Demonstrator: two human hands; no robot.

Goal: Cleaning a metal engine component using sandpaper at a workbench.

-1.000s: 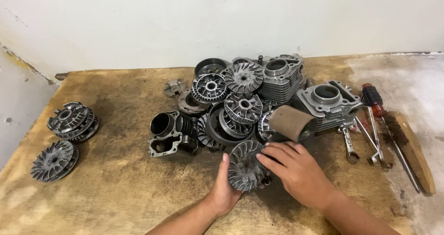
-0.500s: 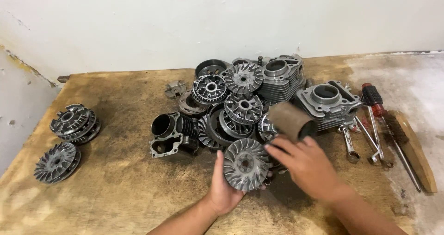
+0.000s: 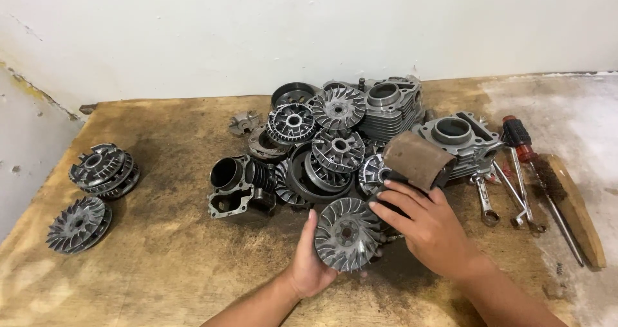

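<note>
The left hand [image 3: 309, 266] cups a finned metal wheel [image 3: 347, 233] from below and behind, fingers curled around its lower rim, thumb up along the left edge, tipping its face toward the camera just above the stained wooden surface [image 3: 167, 250]. The right hand [image 3: 428, 227] closes its fingers around a brown sanding block [image 3: 418, 159], gripping the dark underside while the rough brown face points up and away, right at the wheel's upper right edge. To do this well, I'd say keep the wheel braced firmly in that left palm so it can't spin, and bring the abrasive face flat onto the fins rather than on a corner, with short even strokes. Behind the hands sits a pile of grey engine parts [image 3: 341, 134]: more finned wheels, ribbed cylinder blocks [image 3: 450, 137], a dark barrel [image 3: 235, 185]. Two more wheels [image 3: 90, 198] lie well apart on the left. On the right, wrenches [image 3: 486, 201], a red-handled screwdriver [image 3: 518, 140] and a wire brush [image 3: 573, 201] lie side by side. No packages, labels or signs show anywhere; the wall [image 3: 257, 31] behind is plain white, scuffed at the left.
</note>
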